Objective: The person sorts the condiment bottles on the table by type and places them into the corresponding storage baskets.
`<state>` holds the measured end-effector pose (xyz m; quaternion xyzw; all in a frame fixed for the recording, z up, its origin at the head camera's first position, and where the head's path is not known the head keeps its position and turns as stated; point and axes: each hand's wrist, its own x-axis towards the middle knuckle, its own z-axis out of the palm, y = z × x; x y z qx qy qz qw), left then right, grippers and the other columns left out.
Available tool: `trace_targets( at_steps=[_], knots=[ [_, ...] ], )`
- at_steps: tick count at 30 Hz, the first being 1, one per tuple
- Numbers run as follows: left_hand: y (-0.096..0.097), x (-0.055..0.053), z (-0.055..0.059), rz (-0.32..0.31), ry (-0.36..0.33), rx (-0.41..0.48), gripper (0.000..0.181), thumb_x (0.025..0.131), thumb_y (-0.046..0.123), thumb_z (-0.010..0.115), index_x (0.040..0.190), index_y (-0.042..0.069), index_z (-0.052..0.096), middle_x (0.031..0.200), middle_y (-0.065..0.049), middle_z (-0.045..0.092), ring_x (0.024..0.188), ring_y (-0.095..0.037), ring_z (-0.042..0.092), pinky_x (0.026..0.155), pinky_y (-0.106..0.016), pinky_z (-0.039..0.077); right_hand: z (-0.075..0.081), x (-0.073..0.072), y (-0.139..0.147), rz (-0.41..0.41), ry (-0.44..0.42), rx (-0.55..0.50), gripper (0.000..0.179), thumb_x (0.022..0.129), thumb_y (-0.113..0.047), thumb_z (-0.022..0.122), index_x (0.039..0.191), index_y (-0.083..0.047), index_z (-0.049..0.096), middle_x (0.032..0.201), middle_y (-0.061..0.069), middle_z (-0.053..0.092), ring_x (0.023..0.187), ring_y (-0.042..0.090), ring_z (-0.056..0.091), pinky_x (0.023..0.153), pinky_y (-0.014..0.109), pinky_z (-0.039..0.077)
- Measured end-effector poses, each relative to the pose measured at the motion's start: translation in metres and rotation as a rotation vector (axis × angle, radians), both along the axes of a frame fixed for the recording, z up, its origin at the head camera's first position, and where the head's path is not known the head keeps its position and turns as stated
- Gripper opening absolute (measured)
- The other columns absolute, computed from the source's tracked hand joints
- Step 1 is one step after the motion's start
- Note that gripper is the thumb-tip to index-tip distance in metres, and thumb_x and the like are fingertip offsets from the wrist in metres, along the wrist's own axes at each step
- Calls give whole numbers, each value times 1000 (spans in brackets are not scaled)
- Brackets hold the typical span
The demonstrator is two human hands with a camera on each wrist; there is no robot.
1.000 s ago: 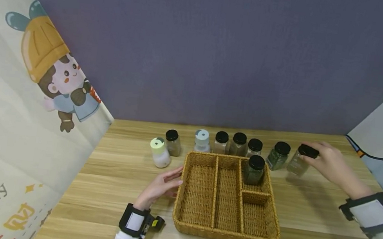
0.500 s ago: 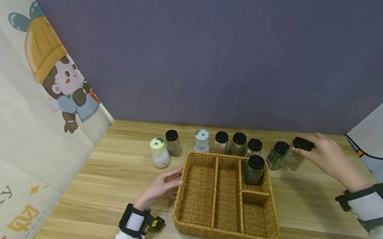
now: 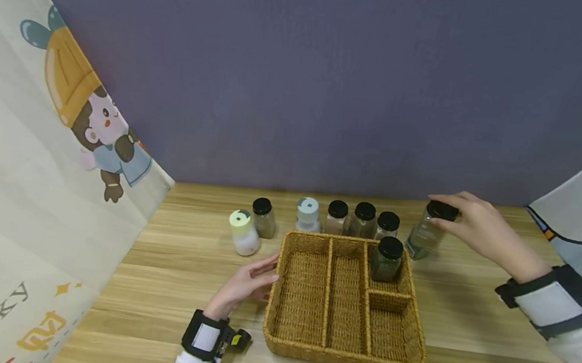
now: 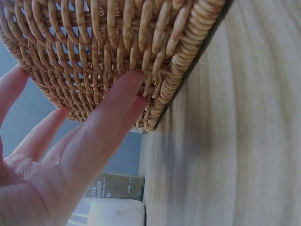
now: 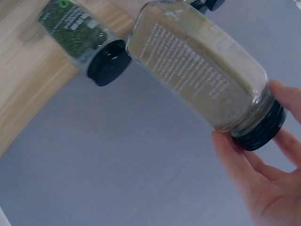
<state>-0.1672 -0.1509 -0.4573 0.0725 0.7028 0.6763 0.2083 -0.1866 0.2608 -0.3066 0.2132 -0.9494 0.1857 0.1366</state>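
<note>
My right hand (image 3: 474,226) pinches a spice jar (image 3: 428,230) by its black lid, behind the basket's right corner. In the right wrist view the jar (image 5: 193,70) is tilted, with pale brown powder and printed text on its side. A green herb jar (image 5: 75,33) appears beyond it; in the head view the held jar mostly hides that one. My left hand (image 3: 241,286) touches the left wall of a woven basket (image 3: 301,302), its fingers fairly straight against the wicker. Divided into compartments, the basket holds a dark green jar (image 3: 386,264) in its small back right one.
Behind the basket stand a white-capped bottle (image 3: 308,214) and several black-lidded jars (image 3: 364,220). To the left are a bottle with a yellow-green cap (image 3: 244,233) and another black-lidded jar (image 3: 263,217). A grey-blue wall (image 3: 333,90) rises at the table's back edge.
My right hand has moved left with the spice jar, bringing it in front of the green herb jar. The left hand and the basket have stayed in place.
</note>
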Motion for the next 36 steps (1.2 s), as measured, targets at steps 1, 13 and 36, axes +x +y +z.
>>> trace_targets(
  at_steps=[1,13,36],
  knots=[
    [0,0,0,0,0,1,65,81,22,63,136,10,33,139,-20,29,110,-35,49,77,-42,51,1,0,-2,11,1,0,44,81,-14,63,121,0,52,103,25,53,75,28,54,52,32,42],
    [-1,-1,-1,-10,2,9,66,81,23,64,137,10,32,140,-20,28,112,-36,46,77,-43,51,15,-6,-26,95,7,-19,43,83,-16,61,122,-1,51,106,21,53,66,17,49,49,26,37],
    [-1,0,0,-18,-2,19,65,81,22,63,137,10,31,140,-20,27,111,-35,47,78,-43,51,18,-11,-77,206,-94,-76,45,84,-15,61,126,-4,48,108,17,51,71,16,53,52,27,41]
  ],
)
